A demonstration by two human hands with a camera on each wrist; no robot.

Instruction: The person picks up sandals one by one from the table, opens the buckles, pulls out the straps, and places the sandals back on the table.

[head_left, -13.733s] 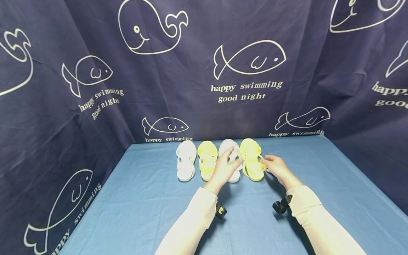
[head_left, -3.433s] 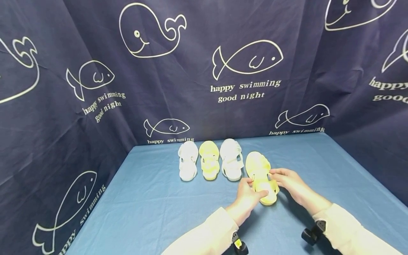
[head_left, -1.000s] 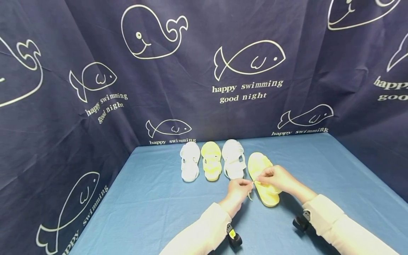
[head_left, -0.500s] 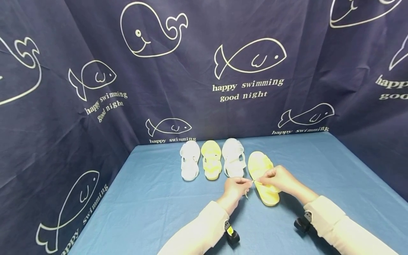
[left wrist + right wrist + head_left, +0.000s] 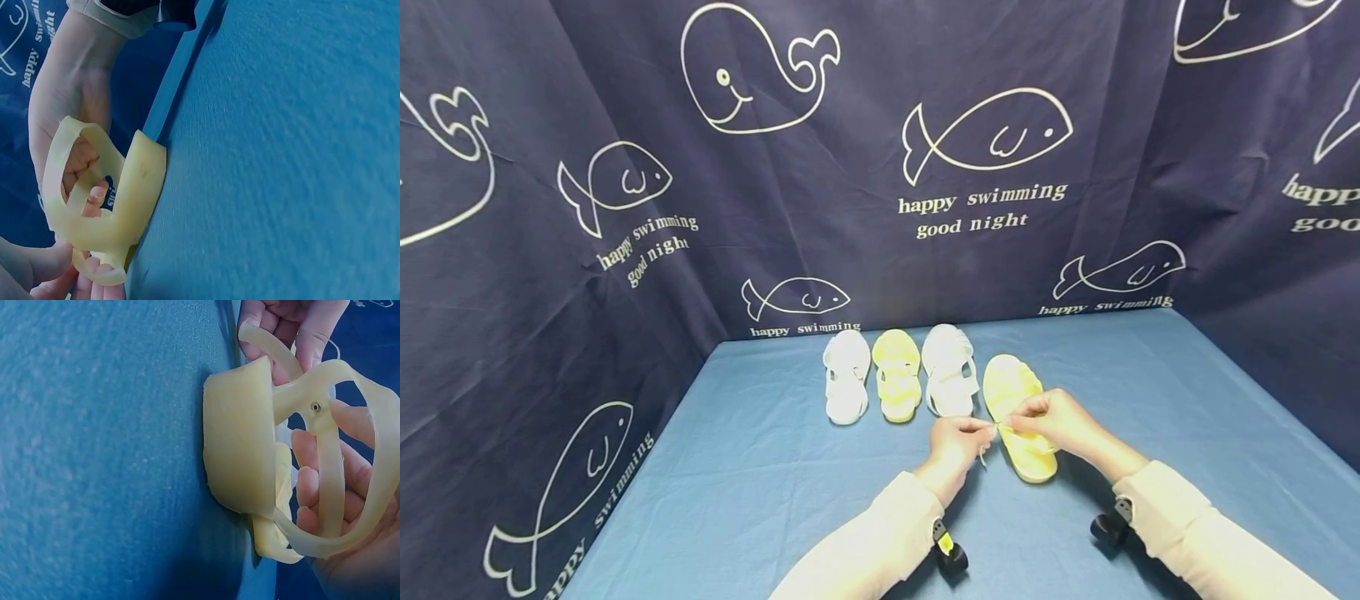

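A yellow jelly sandal [image 5: 1017, 398] lies on the blue table, nearer to me than the row it came from. My left hand [image 5: 979, 430] pinches the loose end of its ankle strap [image 5: 94, 232] at the sandal's left side. My right hand [image 5: 1017, 422] grips the strap [image 5: 334, 462] over the heel, with fingers curled through the loop. In the right wrist view the sandal's heel [image 5: 240, 437] rests on the cloth and the left hand [image 5: 294, 319] shows at the top. The buckle pin sits by my right thumb.
A white sandal [image 5: 847, 377], a yellow sandal [image 5: 898, 377] and another white sandal [image 5: 949, 373] stand side by side at the back of the blue table [image 5: 760, 467]. Dark blue fish-print curtains [image 5: 625, 250] close in the back and both sides.
Since the oldest frames the yellow sandal has come out of the row toward me. Over the last second both hands stay on its strap with almost no movement.
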